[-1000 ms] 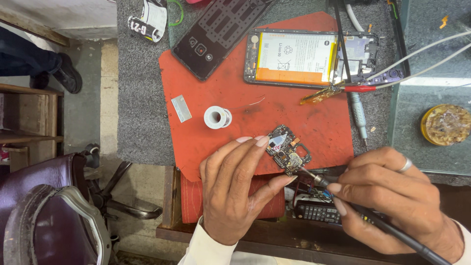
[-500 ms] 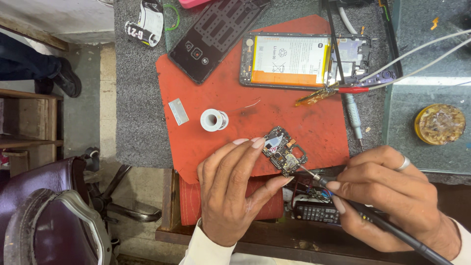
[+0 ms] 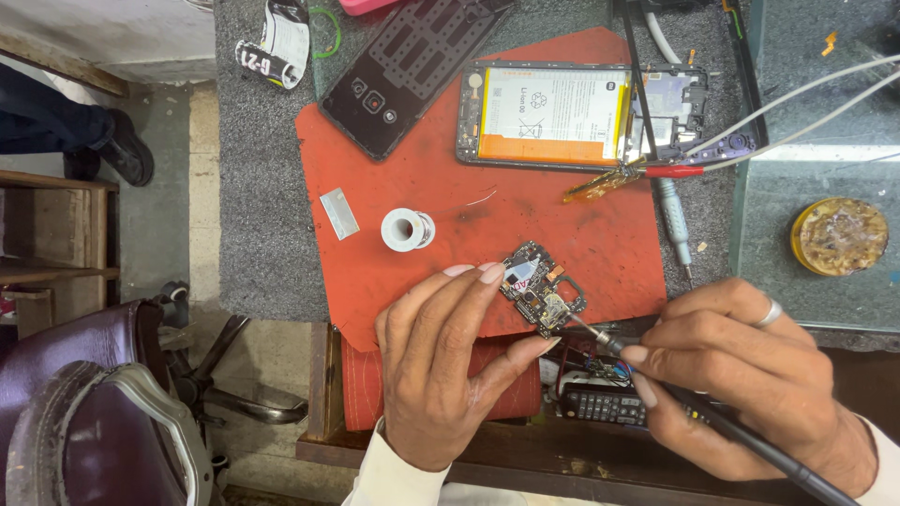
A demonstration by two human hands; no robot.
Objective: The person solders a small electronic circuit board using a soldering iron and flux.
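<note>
My left hand [image 3: 448, 361] pinches a small phone circuit board [image 3: 541, 289] between fingertips and thumb, holding it at the near edge of the red work mat [image 3: 441, 150]. My right hand [image 3: 750, 375] grips a black soldering iron [image 3: 712, 422], and its metal tip touches the board's right corner. An opened phone with a white and orange battery [image 3: 581, 117] lies at the back of the mat. A dark phone back cover [image 3: 412, 66] lies to its left. A white solder spool [image 3: 407, 229] stands mid-mat.
A round brass tip-cleaner tin [image 3: 839, 236] sits on the glass at right. White cables [image 3: 806, 103] cross the top right. A screwdriver [image 3: 675, 220] lies right of the mat, a small metal plate [image 3: 338, 213] left. A chair [image 3: 84, 412] and a person's shoe [image 3: 127, 150] are on the floor.
Both hands hold their grips on the board and the iron. The view has shifted slightly; the iron tip stays at the board's corner.
</note>
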